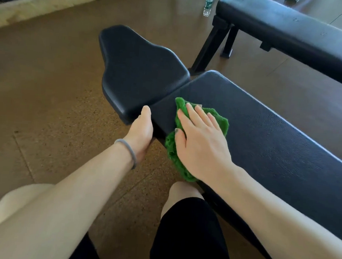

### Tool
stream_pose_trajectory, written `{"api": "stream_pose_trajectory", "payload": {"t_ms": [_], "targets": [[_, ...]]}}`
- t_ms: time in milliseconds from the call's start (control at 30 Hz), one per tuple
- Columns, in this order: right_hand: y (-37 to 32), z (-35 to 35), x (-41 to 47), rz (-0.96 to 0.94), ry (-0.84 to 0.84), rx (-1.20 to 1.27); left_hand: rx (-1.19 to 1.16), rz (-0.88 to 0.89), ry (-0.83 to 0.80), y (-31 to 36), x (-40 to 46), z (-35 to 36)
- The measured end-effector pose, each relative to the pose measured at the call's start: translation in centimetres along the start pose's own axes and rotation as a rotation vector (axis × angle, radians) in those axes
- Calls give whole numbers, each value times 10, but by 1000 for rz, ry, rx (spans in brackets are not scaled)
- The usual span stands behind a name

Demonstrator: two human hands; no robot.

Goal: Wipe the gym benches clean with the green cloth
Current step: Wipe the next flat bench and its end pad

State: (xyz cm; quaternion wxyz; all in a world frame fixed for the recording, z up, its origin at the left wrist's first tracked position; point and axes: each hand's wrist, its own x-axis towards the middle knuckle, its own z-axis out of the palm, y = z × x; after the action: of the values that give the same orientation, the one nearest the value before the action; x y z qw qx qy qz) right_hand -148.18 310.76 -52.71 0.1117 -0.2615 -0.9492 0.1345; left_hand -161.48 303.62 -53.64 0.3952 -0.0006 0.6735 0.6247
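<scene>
fingers (202, 115) of r hand (201, 143) flat on green cloth (221, 120), l hand (141, 131) seemingly gripping bench (276, 140) edge.

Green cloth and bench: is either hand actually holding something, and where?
The right hand presses the crumpled green cloth flat on the long black padded bench. The left hand holds the black seat pad at its near corner.

Cloth (198, 131) on long pad (266, 140) — seat pad (141, 74) left (bottle (208, 4) behind).

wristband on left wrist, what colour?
Grey, a thin plain wristband just behind the left hand; seen in the head view.
</scene>
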Motion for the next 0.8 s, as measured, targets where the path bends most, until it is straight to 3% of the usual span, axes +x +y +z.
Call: {"api": "stream_pose_trajectory", "payload": {"t_ms": [200, 333, 467, 600, 700, 800], "targets": [[-1, 10, 96, 111, -36, -75, 110, 4, -151, -2, 12, -18], [-21, 25, 119, 220, 91, -90, 379, 38, -305, 12, 29, -42], [-26, 30, 113, 269, 251, -64, 780, 402, -333, 53, 69, -87], [-40, 30, 119, 398, 307, -74, 906, 774, -92, 114, 131, -138], [-50, 30, 129, 529, 340, 11, 1123, 701, -45, 139, 181, -162], [-81, 33, 148, 515, 518, 212, 1030, 529, -141, 151, 210, -170]]}}
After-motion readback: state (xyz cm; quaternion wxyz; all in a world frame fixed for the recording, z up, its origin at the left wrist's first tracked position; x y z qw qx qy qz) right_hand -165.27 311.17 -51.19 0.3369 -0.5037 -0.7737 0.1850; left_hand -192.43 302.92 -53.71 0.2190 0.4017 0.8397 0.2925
